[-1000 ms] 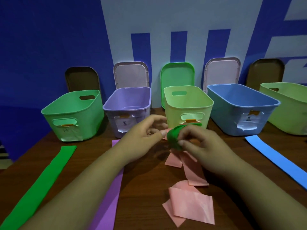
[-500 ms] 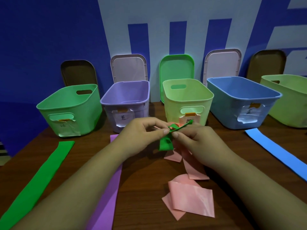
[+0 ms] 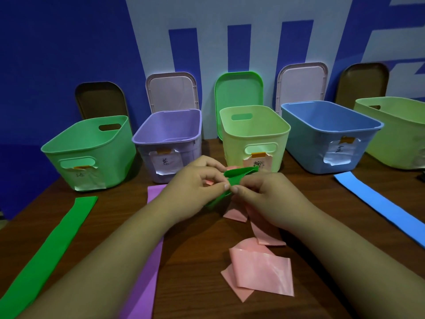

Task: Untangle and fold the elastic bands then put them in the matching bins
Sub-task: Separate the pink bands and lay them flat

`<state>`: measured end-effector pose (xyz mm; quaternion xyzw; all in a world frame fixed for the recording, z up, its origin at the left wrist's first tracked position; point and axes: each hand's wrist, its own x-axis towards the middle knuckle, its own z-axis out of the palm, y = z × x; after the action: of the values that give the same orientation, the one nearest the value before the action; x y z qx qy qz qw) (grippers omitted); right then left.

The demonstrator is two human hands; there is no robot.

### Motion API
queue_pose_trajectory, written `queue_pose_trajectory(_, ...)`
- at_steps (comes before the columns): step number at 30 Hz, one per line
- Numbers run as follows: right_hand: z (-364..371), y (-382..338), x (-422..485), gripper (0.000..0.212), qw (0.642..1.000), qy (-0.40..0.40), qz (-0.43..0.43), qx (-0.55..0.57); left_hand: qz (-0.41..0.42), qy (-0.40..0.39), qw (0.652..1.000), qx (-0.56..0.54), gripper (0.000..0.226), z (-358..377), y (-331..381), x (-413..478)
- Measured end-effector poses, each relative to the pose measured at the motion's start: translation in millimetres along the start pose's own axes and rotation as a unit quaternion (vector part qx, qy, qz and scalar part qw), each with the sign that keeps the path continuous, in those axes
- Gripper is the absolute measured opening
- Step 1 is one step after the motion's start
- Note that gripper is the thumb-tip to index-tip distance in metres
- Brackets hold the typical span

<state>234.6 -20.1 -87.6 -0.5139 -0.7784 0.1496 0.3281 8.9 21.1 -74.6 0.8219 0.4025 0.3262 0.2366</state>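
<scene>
1. Wall [image 3: 69, 42]: deep blue with pale blocks, behind everything.
2. Bench [image 3: 195, 261]: dark brown wood, carrying all the items below.
3. Blue bin [image 3: 305, 146]: open, fourth from the left in the row along the back of the bench.
4. Far-right pale green bin [image 3: 395, 134]: open and partly cut off by the frame edge.
5. Green bin [image 3: 115, 162]: open, at the left end of the row.
6. Purple bin [image 3: 142, 157]: open, second from the left.
7. Centre pale green bin [image 3: 234, 143]: open, just beyond the hands.
8. Five lids leaning on the wall, one behind each bin: brown lid [image 3: 101, 100], pink lid [image 3: 171, 90], green lid [image 3: 239, 88], second pink lid [image 3: 301, 81], second brown lid [image 3: 363, 81].
9. Long green band [image 3: 53, 245]: flat on the bench in front of the green bin.
10. Purple band [image 3: 147, 272]: flat, partly under the left forearm.
11. Blue band [image 3: 379, 203]: flat, in front of the blue bin.
12. Pink band [image 3: 259, 265]: twisted and folded over itself on the bench. Its upper part runs out of sight under the hands.
13. Left hand [image 3: 193, 189]: thumb and forefinger pinch the small green band.
14. Right hand [image 3: 271, 199]: pinches the same band, its fingertips almost meeting the left's.
15. Small green band [image 3: 236, 174]: crumpled and held above the bench in front of the centre bin, over the pink band.
16. Paper labels [image 3: 164, 164]: taped to the bin fronts, with handwritten marks.
</scene>
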Motion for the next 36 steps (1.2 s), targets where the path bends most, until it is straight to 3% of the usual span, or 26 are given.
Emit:
queue_pose_trajectory(4, -2.0, -3.8, -0.9, 0.032, 1.000, 0.006, 0.020, -0.018, 0.046, 0.035, 0.995, 0.083, 0.009, 1.3, 4.8, 0.4)
queue_pose_trajectory(7, -5.1, -4.3, -1.0, 0.020, 0.998, 0.026, 0.032, -0.052, 0.023, 0.081, 0.993, 0.088, 0.013, -3.3, 10.0, 0.2)
queue_pose_trajectory(12, -15.1, 0.3, -1.4, 0.021, 0.989, 0.081, 0.117, -0.047, -0.088, 0.185, 0.967, -0.150, 0.020, -12.5, 14.8, -1.2)
queue_pose_trajectory(15, -18.2, 1.4, -1.9, 0.017, 0.981, 0.119, 0.155, -0.016, -0.090, 0.209, 0.956, -0.184, 0.020, -19.3, 11.6, -0.6)
queue_pose_trajectory(21, -23.0, -2.4, -0.6, 0.028, 0.964, 0.172, 0.195, 0.059, -0.051, 0.094, 0.981, -0.162, 0.015, -20.4, 24.6, -6.3)
queue_pose_trajectory(24, -30.2, -7.4, -2.5, 0.028, 0.940, 0.229, 0.217, 0.125, -0.054, 0.013, 0.997, -0.052, 0.008, -33.7, 21.8, -6.7)
queue_pose_trajectory(28, -24.7, -18.3, -4.3, 0.027, 0.896, 0.258, 0.229, 0.281, -0.090, -0.133, 0.980, 0.120, 0.053, -41.8, 23.9, -8.9)
queue_pose_trajectory(32, -21.2, -28.0, -3.3, 0.023, 0.869, 0.230, 0.227, 0.374, -0.048, -0.113, 0.980, 0.157, 0.037, -42.8, 24.3, -8.0)
queue_pose_trajectory(36, -26.4, -20.1, -2.8, 0.015, 0.911, 0.257, 0.198, 0.255, -0.048, -0.075, 0.988, 0.125, 0.035, -41.0, 26.7, -8.7)
